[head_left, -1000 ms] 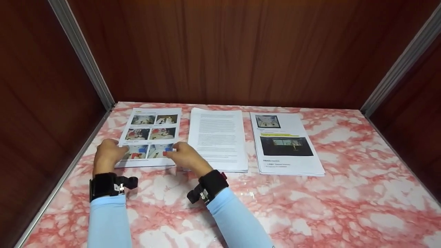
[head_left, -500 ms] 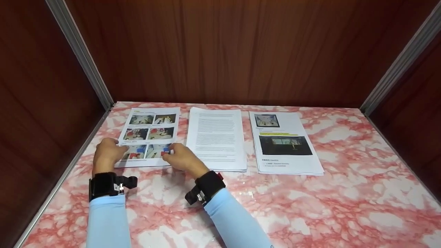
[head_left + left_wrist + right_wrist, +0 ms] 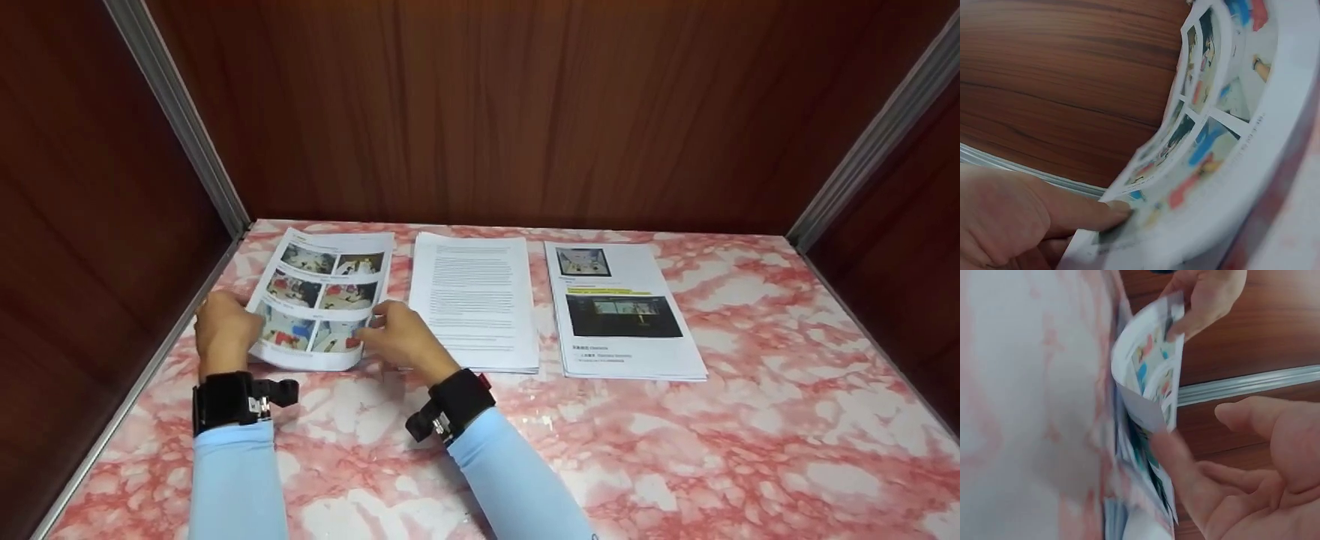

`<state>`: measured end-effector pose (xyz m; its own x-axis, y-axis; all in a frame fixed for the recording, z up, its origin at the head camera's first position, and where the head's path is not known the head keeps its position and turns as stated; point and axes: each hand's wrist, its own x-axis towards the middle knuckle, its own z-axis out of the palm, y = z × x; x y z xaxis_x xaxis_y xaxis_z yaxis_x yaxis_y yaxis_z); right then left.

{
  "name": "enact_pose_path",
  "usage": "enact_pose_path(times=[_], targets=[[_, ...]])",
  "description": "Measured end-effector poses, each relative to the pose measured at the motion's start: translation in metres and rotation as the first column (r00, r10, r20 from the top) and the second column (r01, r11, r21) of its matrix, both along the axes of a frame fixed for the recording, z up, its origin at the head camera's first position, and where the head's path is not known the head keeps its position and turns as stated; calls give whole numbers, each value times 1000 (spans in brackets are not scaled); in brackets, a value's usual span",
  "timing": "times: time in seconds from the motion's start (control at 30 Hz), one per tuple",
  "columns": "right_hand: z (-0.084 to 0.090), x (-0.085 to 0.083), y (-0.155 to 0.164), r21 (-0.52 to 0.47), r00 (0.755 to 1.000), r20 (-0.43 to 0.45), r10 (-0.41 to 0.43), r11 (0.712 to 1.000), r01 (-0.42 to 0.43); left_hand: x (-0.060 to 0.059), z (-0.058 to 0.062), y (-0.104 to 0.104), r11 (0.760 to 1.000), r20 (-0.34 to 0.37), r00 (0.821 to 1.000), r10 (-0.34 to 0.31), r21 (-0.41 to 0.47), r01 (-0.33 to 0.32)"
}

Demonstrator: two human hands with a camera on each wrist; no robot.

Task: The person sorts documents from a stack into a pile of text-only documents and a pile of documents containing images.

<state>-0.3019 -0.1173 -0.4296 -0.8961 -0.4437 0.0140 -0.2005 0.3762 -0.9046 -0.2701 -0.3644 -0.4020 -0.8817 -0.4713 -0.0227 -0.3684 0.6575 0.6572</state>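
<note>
A stack of photo pages (image 3: 322,296) lies at the table's left. Its top sheet (image 3: 1213,140) is raised at the near edge and bowed upward. My left hand (image 3: 221,330) pinches that sheet's left near corner, with the thumb (image 3: 1072,214) on the printed side. The same hand (image 3: 1207,298) shows at the top of the right wrist view, holding the curled sheet (image 3: 1151,377). My right hand (image 3: 401,337) is at the sheet's right near corner. Its fingers (image 3: 1176,455) are nearly straight and touch the paper edge, the thumb held apart.
A stack of text pages (image 3: 476,300) lies in the middle, and a stack with a dark picture (image 3: 619,307) to its right. The pink marbled table (image 3: 675,450) is boxed in by dark wooden walls (image 3: 487,112) with metal corner strips (image 3: 180,120).
The top photo sheet has lifted off the stack at its near edge and curled upward. Both hands moved slightly outward and up with it.
</note>
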Motion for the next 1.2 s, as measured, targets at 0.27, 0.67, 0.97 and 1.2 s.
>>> enact_pose_path(times=[0.27,0.67,0.97,1.2], targets=[[-9,-4,-1,11,999,23,-41,999,41,10,-2,-6,993,174,978,-114,38,109],[-12,-7,-2,-25,987,130,-95,995,99,7,-9,-8,1000,95,995,-31,5,31],[-13,-6,-3,-44,978,176,-111,992,120,9,-10,-11,1000,80,997,-22,11,21],[-12,-8,5,-28,985,111,-130,991,133,9,-8,-8,998,39,999,-21,61,19]])
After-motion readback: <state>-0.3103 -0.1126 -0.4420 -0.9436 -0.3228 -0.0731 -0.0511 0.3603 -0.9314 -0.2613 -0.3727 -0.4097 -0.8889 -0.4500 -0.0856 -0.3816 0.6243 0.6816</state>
